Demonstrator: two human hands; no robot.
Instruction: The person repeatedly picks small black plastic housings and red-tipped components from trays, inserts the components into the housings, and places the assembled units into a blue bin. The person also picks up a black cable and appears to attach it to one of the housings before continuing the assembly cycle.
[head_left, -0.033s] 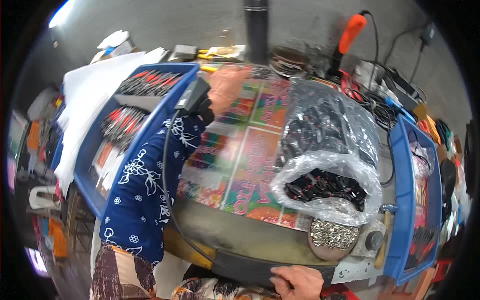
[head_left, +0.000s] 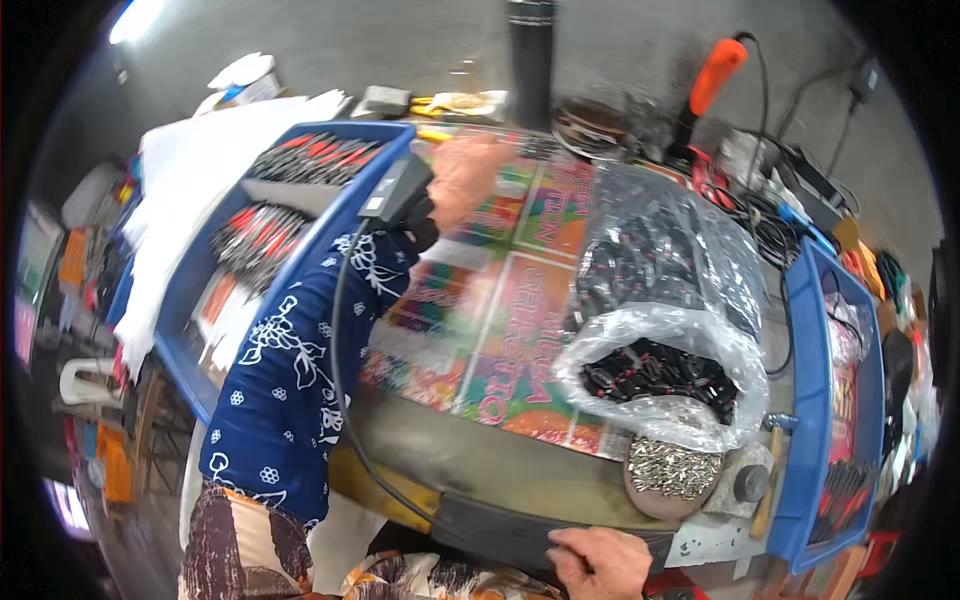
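Note:
My left hand (head_left: pixel 468 178) reaches to the far side of the table, over the top edge of a colourful printed sheet (head_left: pixel 500 330). Motion blurs its fingers, and what they touch does not show. A dark box with a cable (head_left: pixel 396 190) rides on that wrist, above a blue patterned sleeve. Down by the table's front edge is my right hand (head_left: pixel 603 562), fingers loosely bent and apart, with nothing visible in them. Ahead of it sits a round dish of small metal pins (head_left: pixel 672 468). Behind the dish, a clear plastic bag (head_left: pixel 660 320) holds many small black parts.
A blue bin (head_left: pixel 390 150) on the left holds bundles of black-and-red tools. On the right stands another blue bin (head_left: pixel 800 400), with a hammer (head_left: pixel 768 480) beside it. An orange-handled tool (head_left: pixel 716 78), a dark cylinder (head_left: pixel 531 70) and cables line the back.
The whole scene has shifted slightly to the right in the picture. My left hand stays at the far side of the table; my right hand stays near the front edge.

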